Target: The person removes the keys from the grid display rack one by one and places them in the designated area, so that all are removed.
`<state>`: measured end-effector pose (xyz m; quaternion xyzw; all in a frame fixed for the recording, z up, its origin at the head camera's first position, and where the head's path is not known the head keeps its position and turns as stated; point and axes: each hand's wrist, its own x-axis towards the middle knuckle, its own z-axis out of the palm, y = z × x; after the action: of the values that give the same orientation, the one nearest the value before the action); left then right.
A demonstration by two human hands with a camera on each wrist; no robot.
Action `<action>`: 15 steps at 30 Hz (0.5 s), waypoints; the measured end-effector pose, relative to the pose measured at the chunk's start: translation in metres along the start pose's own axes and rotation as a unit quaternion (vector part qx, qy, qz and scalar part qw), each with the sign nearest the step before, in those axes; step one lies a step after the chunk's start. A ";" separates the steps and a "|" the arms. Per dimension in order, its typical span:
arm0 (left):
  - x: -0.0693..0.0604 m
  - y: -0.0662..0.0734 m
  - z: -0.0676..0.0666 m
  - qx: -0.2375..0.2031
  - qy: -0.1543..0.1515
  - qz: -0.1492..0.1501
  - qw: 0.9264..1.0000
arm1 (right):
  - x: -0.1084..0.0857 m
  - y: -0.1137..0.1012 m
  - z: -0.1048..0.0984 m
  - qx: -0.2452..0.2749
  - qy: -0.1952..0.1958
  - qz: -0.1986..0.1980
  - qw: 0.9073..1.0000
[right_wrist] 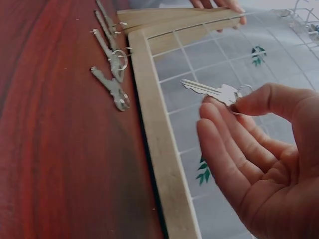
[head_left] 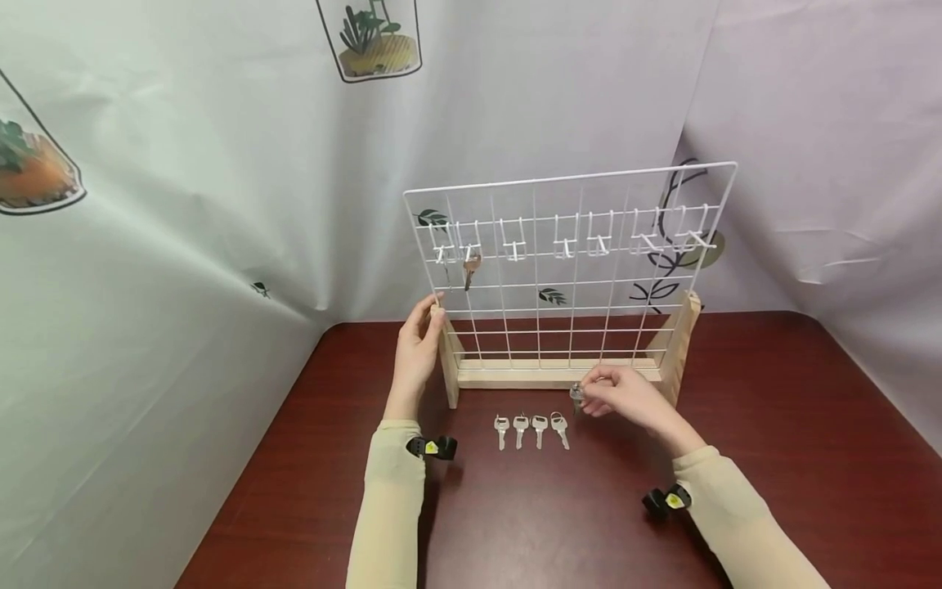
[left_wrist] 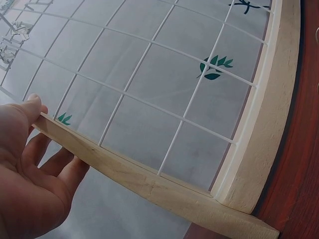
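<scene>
My right hand (head_left: pixel 621 394) pinches a silver key (right_wrist: pixel 212 92) with a small ring between thumb and fingertips, in front of the rack's wooden base bar (head_left: pixel 515 378). In the right wrist view its blade points away from the palm. My left hand (head_left: pixel 418 348) grips the upper end of the left wooden upright (left_wrist: pixel 114 167), thumb on one side and fingers on the other. Several silver keys (head_left: pixel 521 424) lie in a row on the table before the rack. One key (head_left: pixel 472 266) hangs from a hook near the left of the white wire grid (head_left: pixel 555 286).
Several white hooks (head_left: pixel 599 244) run along the grid's upper part. The right wooden upright (head_left: pixel 680 348) stands beyond my right hand. Under everything is a dark red table (head_left: pixel 515 523), with a pale printed cloth (head_left: pixel 552 98) behind it.
</scene>
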<state>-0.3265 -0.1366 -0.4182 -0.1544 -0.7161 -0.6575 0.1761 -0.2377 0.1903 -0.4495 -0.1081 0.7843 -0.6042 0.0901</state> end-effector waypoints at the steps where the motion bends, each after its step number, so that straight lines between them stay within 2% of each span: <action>1: 0.000 0.001 0.000 0.001 -0.002 -0.002 1.000 | 0.000 0.001 0.001 -0.002 -0.008 0.004 1.000; 8: -0.008 0.035 0.001 0.005 -0.012 -0.008 1.000 | 0.004 0.012 0.009 -0.023 -0.036 0.023 0.999; 14: -0.008 0.034 0.001 0.001 -0.012 -0.008 1.000 | 0.003 0.016 0.014 -0.046 -0.045 0.042 0.997; 15: -0.007 0.030 0.002 0.000 -0.012 -0.008 1.000 | 0.002 0.017 0.015 -0.047 -0.047 0.046 0.997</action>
<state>-0.3070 -0.1324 -0.3948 -0.1561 -0.7194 -0.6570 0.1623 -0.2367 0.1802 -0.4699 -0.1043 0.8112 -0.5558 0.1489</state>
